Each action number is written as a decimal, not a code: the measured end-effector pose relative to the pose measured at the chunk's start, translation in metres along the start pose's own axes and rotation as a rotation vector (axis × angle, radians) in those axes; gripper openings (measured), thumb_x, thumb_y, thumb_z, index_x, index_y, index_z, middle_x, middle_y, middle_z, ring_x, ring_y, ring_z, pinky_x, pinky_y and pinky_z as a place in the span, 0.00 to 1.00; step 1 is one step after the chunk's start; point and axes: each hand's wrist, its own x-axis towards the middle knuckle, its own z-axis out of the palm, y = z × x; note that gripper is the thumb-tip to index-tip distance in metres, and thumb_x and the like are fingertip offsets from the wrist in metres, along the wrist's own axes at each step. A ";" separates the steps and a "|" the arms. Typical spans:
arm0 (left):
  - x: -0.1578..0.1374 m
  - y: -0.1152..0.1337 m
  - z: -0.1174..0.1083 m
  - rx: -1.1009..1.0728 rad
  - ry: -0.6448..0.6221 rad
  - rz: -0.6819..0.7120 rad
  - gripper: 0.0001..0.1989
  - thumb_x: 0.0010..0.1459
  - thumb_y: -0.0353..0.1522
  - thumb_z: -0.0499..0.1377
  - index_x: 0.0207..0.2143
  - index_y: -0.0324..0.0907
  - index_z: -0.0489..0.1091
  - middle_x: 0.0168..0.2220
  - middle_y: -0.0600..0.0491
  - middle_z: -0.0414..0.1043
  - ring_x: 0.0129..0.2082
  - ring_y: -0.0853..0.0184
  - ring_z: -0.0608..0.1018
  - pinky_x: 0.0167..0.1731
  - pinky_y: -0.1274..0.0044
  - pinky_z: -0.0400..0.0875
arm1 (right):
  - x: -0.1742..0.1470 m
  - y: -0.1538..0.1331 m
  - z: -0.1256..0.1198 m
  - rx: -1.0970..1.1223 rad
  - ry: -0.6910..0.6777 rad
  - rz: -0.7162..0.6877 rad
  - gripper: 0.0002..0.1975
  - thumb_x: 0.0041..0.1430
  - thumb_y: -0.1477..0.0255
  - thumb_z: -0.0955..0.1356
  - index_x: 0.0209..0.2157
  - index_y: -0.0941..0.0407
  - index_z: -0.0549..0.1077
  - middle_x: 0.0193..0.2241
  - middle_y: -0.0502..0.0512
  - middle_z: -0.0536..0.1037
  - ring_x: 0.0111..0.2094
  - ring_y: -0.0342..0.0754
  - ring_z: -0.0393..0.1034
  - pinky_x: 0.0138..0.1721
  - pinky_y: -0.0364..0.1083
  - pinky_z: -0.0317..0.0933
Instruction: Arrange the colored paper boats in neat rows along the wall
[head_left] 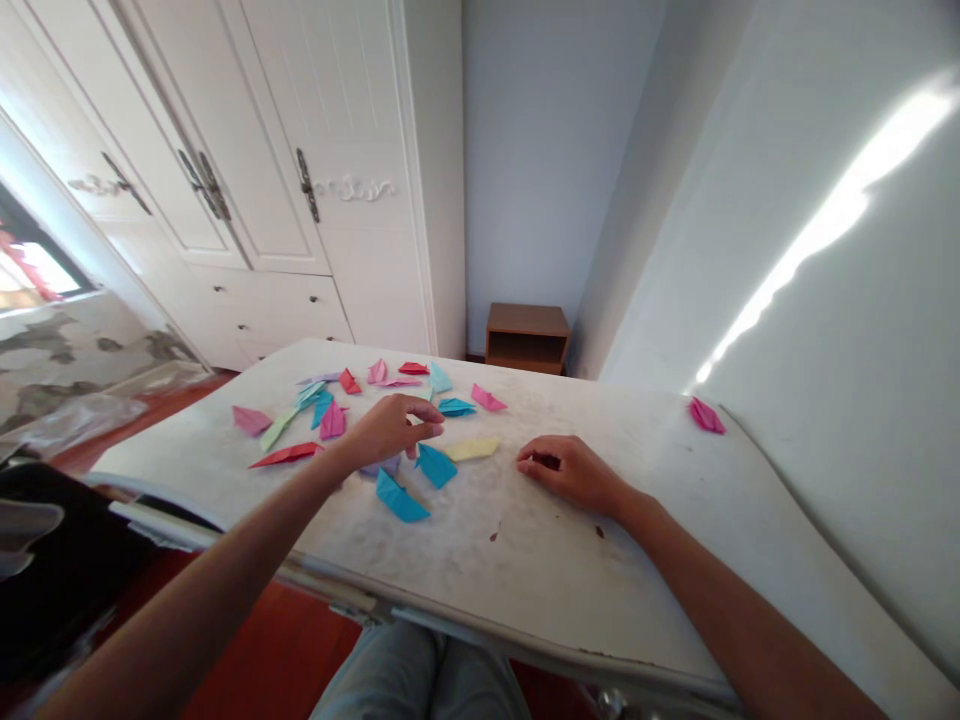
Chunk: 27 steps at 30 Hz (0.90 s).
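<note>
Several folded paper pieces in pink, red, blue, green and yellow lie scattered on a white table (pixel 525 560). My left hand (pixel 386 428) hovers over them with fingers pinched together, just above a lilac piece (pixel 380 467) and near two blue pieces (pixel 436 465) (pixel 401 498). A pale yellow piece (pixel 471 449) lies between my hands. My right hand (pixel 571 470) rests on the tabletop with its fingers curled under, holding nothing that I can see. A long red piece (pixel 286 455) lies to the left of my left wrist.
A single pink paper piece (pixel 706 415) lies at the table's far right by the wall. White wardrobe doors (pixel 315 170) stand behind the table, and a small brown wooden shelf (pixel 527 337) sits in the corner. A dark object (pixel 60 570) is at the lower left.
</note>
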 end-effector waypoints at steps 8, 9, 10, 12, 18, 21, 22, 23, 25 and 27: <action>-0.017 -0.010 -0.017 0.345 -0.050 0.088 0.20 0.49 0.41 0.65 0.43 0.43 0.77 0.44 0.49 0.77 0.37 0.63 0.77 0.40 0.76 0.68 | 0.000 0.003 0.001 -0.010 -0.005 0.004 0.09 0.61 0.69 0.66 0.35 0.57 0.78 0.32 0.54 0.78 0.29 0.45 0.68 0.31 0.43 0.59; -0.017 -0.011 -0.014 0.353 -0.095 0.105 0.20 0.49 0.40 0.66 0.45 0.43 0.77 0.45 0.49 0.77 0.39 0.62 0.77 0.42 0.76 0.68 | 0.000 0.003 0.002 -0.012 -0.006 0.006 0.09 0.61 0.69 0.66 0.35 0.57 0.78 0.32 0.54 0.78 0.29 0.45 0.68 0.31 0.43 0.58; -0.017 -0.011 -0.011 0.369 -0.127 0.125 0.20 0.50 0.38 0.65 0.46 0.43 0.76 0.46 0.49 0.76 0.41 0.61 0.76 0.44 0.75 0.67 | -0.001 0.004 0.002 -0.014 -0.005 0.009 0.09 0.61 0.69 0.66 0.35 0.57 0.78 0.32 0.54 0.78 0.29 0.45 0.68 0.31 0.43 0.58; -0.015 -0.010 -0.005 0.407 -0.164 0.169 0.16 0.51 0.33 0.63 0.44 0.44 0.77 0.45 0.49 0.76 0.44 0.60 0.76 0.47 0.73 0.65 | -0.001 0.004 0.002 -0.014 -0.002 0.013 0.09 0.61 0.68 0.66 0.36 0.57 0.78 0.32 0.54 0.78 0.29 0.45 0.68 0.31 0.43 0.58; -0.012 -0.001 -0.010 0.328 -0.222 0.184 0.07 0.51 0.32 0.61 0.33 0.42 0.78 0.33 0.52 0.77 0.32 0.67 0.76 0.33 0.79 0.65 | 0.000 0.003 0.001 -0.012 -0.009 0.005 0.10 0.62 0.68 0.66 0.36 0.57 0.78 0.33 0.55 0.79 0.30 0.46 0.68 0.32 0.43 0.59; -0.016 0.002 -0.016 0.215 -0.225 0.142 0.07 0.48 0.33 0.63 0.31 0.42 0.77 0.30 0.54 0.76 0.27 0.69 0.75 0.27 0.82 0.64 | 0.000 0.003 0.001 -0.015 -0.013 0.008 0.09 0.61 0.69 0.66 0.36 0.57 0.78 0.32 0.55 0.78 0.28 0.45 0.68 0.31 0.43 0.58; -0.017 0.003 -0.018 0.163 -0.234 0.104 0.07 0.48 0.34 0.64 0.31 0.41 0.77 0.28 0.54 0.76 0.24 0.70 0.74 0.25 0.82 0.64 | 0.000 0.003 0.001 -0.014 -0.016 0.011 0.09 0.61 0.68 0.66 0.36 0.57 0.78 0.32 0.55 0.78 0.28 0.45 0.68 0.31 0.43 0.58; -0.018 0.003 -0.019 0.108 -0.248 0.062 0.08 0.49 0.34 0.64 0.32 0.41 0.76 0.26 0.55 0.75 0.22 0.71 0.74 0.23 0.82 0.63 | 0.000 0.003 0.001 -0.012 -0.015 0.014 0.09 0.61 0.68 0.66 0.36 0.57 0.78 0.32 0.54 0.79 0.28 0.45 0.68 0.31 0.43 0.58; -0.020 0.003 -0.019 0.000 -0.284 -0.001 0.08 0.49 0.34 0.64 0.32 0.40 0.75 0.23 0.56 0.74 0.19 0.72 0.73 0.20 0.83 0.63 | 0.000 0.003 0.001 -0.008 -0.014 0.016 0.09 0.62 0.68 0.66 0.36 0.57 0.78 0.33 0.55 0.79 0.29 0.45 0.68 0.31 0.43 0.58; -0.020 0.002 -0.020 -0.092 -0.309 -0.024 0.08 0.48 0.34 0.65 0.31 0.40 0.74 0.23 0.56 0.74 0.19 0.72 0.74 0.20 0.83 0.64 | 0.000 0.003 0.001 -0.008 -0.009 0.016 0.10 0.62 0.68 0.66 0.36 0.57 0.78 0.33 0.55 0.79 0.29 0.45 0.68 0.31 0.43 0.58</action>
